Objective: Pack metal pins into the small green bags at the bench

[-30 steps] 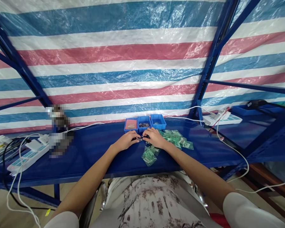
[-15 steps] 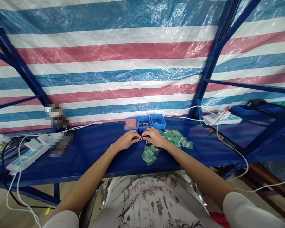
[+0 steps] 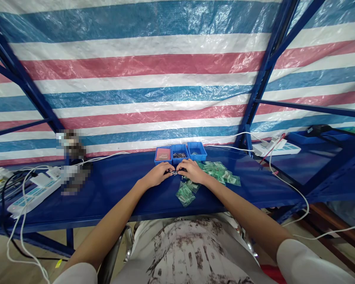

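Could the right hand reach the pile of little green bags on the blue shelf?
Probably yes. The green bags lie right beside the right hand on the blue shelf, with nothing between them.

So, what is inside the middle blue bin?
Small dark parts lie in the middle bin, too small to identify. The near wall hides part of its floor.
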`<state>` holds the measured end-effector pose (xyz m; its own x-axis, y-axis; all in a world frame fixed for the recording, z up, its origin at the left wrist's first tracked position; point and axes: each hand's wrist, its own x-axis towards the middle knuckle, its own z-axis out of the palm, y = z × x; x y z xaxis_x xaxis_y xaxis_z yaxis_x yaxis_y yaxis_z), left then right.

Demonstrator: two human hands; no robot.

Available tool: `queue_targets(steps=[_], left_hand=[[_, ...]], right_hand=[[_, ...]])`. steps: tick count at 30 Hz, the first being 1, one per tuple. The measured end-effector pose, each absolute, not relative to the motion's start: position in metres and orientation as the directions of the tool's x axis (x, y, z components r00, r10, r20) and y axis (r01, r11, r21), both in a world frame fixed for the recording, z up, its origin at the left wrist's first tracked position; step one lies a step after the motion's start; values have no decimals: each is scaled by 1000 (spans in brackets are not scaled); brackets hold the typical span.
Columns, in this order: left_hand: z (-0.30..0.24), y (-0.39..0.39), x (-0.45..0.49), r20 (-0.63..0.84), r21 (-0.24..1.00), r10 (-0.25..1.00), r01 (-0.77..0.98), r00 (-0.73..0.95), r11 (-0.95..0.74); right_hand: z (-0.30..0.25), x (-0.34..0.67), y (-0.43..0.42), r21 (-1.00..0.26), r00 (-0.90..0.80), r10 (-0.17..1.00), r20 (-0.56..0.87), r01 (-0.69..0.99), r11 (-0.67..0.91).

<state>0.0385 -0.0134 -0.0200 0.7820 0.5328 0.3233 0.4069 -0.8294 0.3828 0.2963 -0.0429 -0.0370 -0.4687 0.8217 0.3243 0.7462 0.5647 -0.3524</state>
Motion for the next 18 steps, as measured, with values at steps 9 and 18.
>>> queue_targets(steps=[9,18], left_hand=[[-18,-18,39,294,394,557,433,777,-811],[-19,-19,43,298,378,547,430,782,-820]], right_hand=[[-36,297,-44,-362,-485,800,353,718,594],[-41,299,-39,-340,-529,762,374,686,644]])
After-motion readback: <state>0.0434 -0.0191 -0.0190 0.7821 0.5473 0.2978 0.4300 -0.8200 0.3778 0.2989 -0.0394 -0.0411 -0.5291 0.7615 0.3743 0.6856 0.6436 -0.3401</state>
